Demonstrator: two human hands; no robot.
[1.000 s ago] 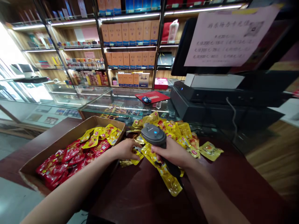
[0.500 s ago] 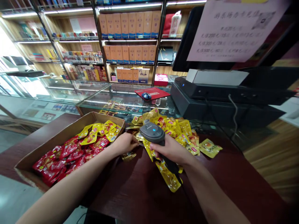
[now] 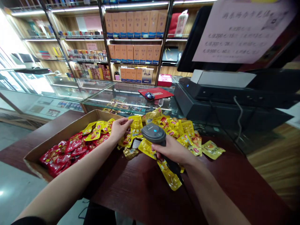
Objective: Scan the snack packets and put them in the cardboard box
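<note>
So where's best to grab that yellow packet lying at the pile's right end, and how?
Probably pinch its right edge, coming from the right: the yellow packet lies roughly flat with that edge facing away from the pile, while other packets crowd its left.

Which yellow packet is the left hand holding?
The yellow packet left of the scanner, its upper left edge pinched by the left hand; the others lie in the box or on the counter.

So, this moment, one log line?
left hand: holding yellow plastic packet; right hand: gripping grey handheld scanner; brown cardboard box: red and yellow packets
</note>
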